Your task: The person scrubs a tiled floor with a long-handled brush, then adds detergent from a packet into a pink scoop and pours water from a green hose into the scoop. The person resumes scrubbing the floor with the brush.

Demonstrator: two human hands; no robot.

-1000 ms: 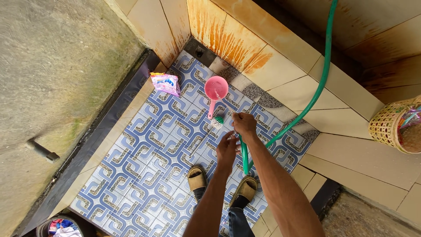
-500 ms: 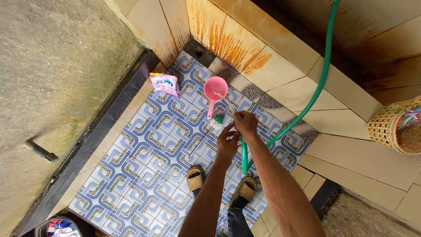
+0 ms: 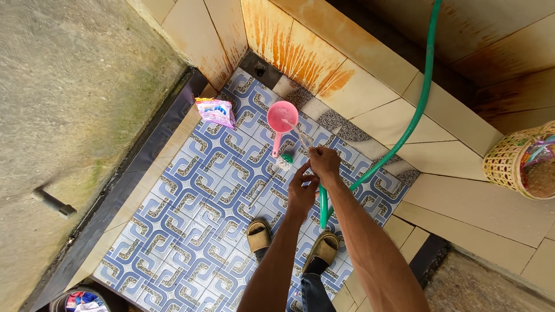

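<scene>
- Over the blue patterned floor [image 3: 173, 219], the right hand [image 3: 325, 164] is curled round the end of a green hose [image 3: 399, 141], its fingers wrapped about the tube; a thin stream of water leaves the hose end toward the pink scoop.
- Just beside it, the left hand [image 3: 302, 193] is raised with thumb and forefinger closing toward the hose, but whether they actually pinch it cannot be told.
- From the hands the hose loops down by the right foot, then runs up across the cream tiled ledge [image 3: 404, 121] and out of the top edge.
- Ahead of the hands lies a pink scoop [image 3: 281, 118] with its handle pointing back toward them, and a small clear bottle with a green cap [image 3: 284, 160] sits at the handle's end.
- Farther left, near the dark curb [image 3: 144, 156], is a pink packet [image 3: 215, 111].
- Two brown sandals [image 3: 258, 234] stand below the hands, feet in them.
- A woven basket [image 3: 511, 162] rests on the ledge at right, well apart.
- A bucket [image 3: 81, 300] with colourful contents shows at the bottom left corner.
</scene>
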